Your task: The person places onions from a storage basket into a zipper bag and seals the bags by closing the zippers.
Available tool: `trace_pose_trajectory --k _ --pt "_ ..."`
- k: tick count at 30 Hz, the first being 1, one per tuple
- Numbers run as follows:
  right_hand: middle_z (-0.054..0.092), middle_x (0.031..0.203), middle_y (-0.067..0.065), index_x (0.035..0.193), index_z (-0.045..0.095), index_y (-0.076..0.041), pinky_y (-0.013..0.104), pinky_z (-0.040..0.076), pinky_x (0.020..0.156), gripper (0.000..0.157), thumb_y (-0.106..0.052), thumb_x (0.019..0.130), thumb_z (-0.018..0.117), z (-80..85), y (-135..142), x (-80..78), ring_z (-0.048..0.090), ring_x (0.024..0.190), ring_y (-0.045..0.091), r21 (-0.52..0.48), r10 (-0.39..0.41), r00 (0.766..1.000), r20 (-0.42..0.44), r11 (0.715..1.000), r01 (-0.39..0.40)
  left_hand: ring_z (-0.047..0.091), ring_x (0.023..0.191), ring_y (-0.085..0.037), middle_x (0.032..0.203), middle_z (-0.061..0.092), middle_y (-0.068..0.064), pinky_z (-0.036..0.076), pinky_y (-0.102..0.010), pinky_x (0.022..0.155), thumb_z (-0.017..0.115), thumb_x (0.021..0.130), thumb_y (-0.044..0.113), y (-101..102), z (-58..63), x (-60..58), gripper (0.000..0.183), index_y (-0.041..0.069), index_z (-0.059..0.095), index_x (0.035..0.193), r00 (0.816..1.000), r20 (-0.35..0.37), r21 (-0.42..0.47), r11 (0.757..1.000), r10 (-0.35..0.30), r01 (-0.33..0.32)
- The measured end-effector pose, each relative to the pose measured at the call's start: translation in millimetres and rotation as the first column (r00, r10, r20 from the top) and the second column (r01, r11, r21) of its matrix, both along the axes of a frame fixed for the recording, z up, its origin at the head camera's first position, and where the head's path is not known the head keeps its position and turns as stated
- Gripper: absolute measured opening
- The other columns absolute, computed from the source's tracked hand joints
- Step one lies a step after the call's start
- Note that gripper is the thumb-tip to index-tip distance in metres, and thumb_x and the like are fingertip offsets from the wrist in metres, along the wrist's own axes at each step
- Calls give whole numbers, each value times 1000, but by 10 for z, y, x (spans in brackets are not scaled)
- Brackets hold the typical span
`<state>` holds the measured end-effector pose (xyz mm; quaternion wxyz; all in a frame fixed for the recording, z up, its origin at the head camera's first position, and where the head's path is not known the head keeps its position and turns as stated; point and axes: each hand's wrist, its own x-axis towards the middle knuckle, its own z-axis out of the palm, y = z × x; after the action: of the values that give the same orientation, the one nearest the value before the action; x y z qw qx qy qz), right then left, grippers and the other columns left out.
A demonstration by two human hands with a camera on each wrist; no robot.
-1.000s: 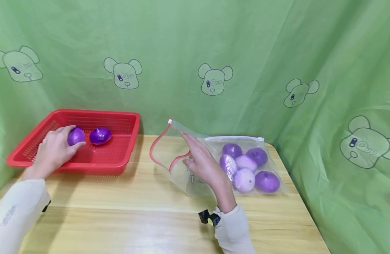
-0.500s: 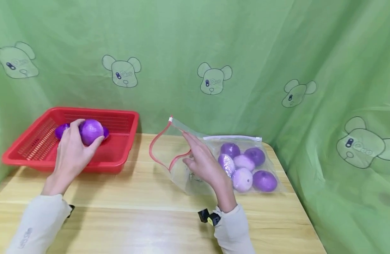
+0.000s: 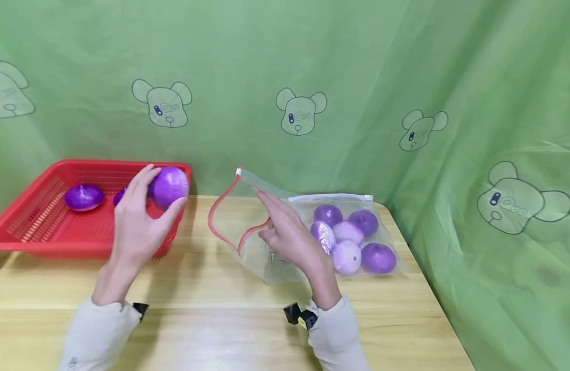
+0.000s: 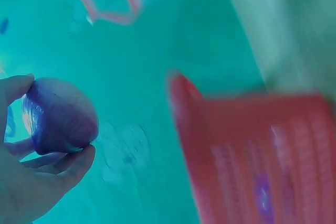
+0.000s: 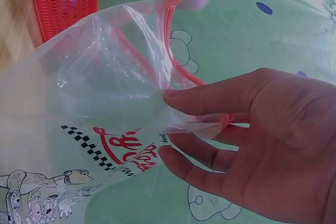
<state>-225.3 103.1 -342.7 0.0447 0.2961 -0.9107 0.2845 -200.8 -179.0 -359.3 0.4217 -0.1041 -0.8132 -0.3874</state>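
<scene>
My left hand (image 3: 138,219) grips a purple onion (image 3: 171,187) between thumb and fingers, above the right side of the red basket (image 3: 81,248). In the left wrist view, the same onion (image 4: 63,114) sits in the fingertips, clear of the basket. Another onion (image 3: 84,198) lies in the basket, and one more is partly hidden behind my left hand. My right hand (image 3: 294,234) pinches the rim of a clear zip bag (image 5: 105,77) with a red zipper; its mouth gapes to the left. In the right wrist view, the thumb presses one side, with fingers behind it.
A second clear bag with a white zipper (image 3: 331,196) lies on the right of the wooden table (image 3: 211,330), holding several purple onions (image 3: 379,258). A green curtain (image 3: 238,56) printed with bear heads hangs behind the table and along its right side.
My left hand has lifted the onion out of the basket and carried it rightward toward the red-zipped bag. My right hand keeps its hold on the bag. The head view has shifted slightly.
</scene>
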Motion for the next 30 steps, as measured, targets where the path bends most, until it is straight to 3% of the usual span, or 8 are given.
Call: trace_pose_trajectory --k 7,13,16,18,20,25,28,30 --pt "25 162 9 157 25 -9 36 26 117 88 0 84 73 26 -21 33 29 147 24 5 4 1000 -12 1000 -4 57 118 -31 137 50 -17 53 -48 95 84 80 16 465 -8 46 63 1 57 136 988 47 -28 989 -146 147" --pt "27 162 8 157 26 -9 37 29 116 88 0 84 74 63 2 37 32 146 24 3 8 1000 -29 1000 -8 59 113 -27 134 52 -13 55 -46 91 84 81 18 606 -106 67 65 3 55 137 968 103 -61 969 -230 237" --pt "28 161 8 157 27 -11 38 35 114 87 -1 84 75 87 14 62 44 137 24 -3 15 999 -40 1000 -15 60 114 -25 135 53 -11 55 -42 89 83 83 21 664 -157 63 66 6 53 139 950 148 -103 952 -273 290" --pt "30 161 7 157 28 -12 38 42 108 88 -1 84 75 108 24 88 56 120 23 -18 20 999 -51 1000 -21 61 113 -23 136 54 -10 56 -40 87 82 84 24 688 -178 64 66 7 52 140 944 173 -141 941 -282 307" --pt "31 161 7 157 28 -14 38 44 106 89 -1 83 76 131 36 111 58 114 22 -34 24 998 -61 999 -26 61 113 -23 136 54 -9 57 -39 85 82 84 25 691 -186 63 67 7 51 140 940 185 -163 935 -286 316" --pt "33 160 6 157 29 -12 38 40 111 87 -2 84 76 188 85 159 52 128 23 -55 16 998 -68 998 -20 61 113 -23 135 55 -11 58 -40 86 80 85 23 641 -174 57 69 6 47 143 929 215 -178 923 -301 340" --pt "39 156 5 157 29 -12 33 49 99 87 -1 84 75 206 106 167 61 110 18 -73 16 998 -59 997 -20 60 113 -22 138 53 -10 58 -37 83 79 86 23 601 -158 55 70 8 44 146 922 249 -199 917 -295 347" --pt "51 145 6 156 30 -12 31 54 87 87 0 84 75 209 115 165 62 93 14 -90 20 998 -58 996 -26 63 102 -19 141 51 -10 58 -35 79 78 87 24 580 -152 56 71 8 43 147 923 267 -220 914 -279 340"
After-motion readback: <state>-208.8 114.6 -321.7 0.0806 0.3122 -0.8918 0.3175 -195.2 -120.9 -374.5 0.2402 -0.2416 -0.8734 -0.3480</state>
